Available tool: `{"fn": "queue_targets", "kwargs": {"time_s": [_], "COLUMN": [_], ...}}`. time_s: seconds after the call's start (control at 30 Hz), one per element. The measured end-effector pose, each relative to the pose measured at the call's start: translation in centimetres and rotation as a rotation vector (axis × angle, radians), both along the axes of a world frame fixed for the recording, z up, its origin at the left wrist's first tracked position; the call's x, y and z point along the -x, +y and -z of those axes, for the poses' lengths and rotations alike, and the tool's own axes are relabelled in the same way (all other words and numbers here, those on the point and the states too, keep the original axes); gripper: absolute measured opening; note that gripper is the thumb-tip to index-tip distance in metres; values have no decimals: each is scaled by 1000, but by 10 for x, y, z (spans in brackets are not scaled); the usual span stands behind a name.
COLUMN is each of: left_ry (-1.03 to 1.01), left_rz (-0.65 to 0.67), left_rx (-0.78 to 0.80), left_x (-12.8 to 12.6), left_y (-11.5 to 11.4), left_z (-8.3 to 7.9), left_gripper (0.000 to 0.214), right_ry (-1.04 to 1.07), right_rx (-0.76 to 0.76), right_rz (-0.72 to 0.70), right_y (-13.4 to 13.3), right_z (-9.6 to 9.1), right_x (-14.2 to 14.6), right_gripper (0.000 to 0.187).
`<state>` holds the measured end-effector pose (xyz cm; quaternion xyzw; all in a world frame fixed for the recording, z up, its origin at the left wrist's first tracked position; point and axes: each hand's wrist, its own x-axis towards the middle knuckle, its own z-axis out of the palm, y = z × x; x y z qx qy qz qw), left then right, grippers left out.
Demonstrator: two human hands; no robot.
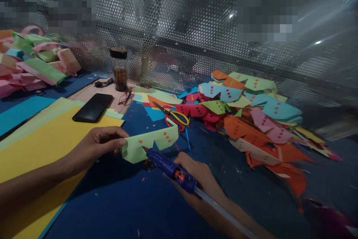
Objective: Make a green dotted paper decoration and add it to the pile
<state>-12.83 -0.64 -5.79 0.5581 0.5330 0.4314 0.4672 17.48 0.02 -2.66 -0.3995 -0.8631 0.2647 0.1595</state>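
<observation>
Between the thumb and fingers of my left hand [104, 144] is the left end of a pale green paper cutout [145, 140]. The strip has a notch in its lower edge and small orange squares: several on its right part, one on its left. My right hand [200, 179] is wrapped round a blue hot glue gun [172, 170], with a clear glue stick [220, 211] trailing from its back. The nozzle tip is at the paper, close to the single orange square; whether it touches I cannot tell. Small orange paper bits [148, 164] lie on the table below.
Yellow-handled scissors [179, 116] lie beyond the cutout. A pile of coloured cutouts [251, 116] spreads to the right. At left are yellow sheets [36, 160], a black phone [93, 107], a lidded jar [120, 71] and folded paper pieces [39, 60]. A perforated metal panel [167, 34] stands behind.
</observation>
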Motion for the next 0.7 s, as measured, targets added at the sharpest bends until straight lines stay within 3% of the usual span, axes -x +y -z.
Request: {"fn": "queue_targets", "kwargs": {"time_s": [0.7], "left_ry": [28], "left_rz": [2], "left_rx": [-4], "left_x": [1], "left_y": [0], "left_z": [-1], "left_gripper": [26], "right_ry": [0], "right_rx": [8], "right_rz": [27], "right_y": [-1], "right_z": [-3], "right_x": [1], "right_gripper": [11]}}
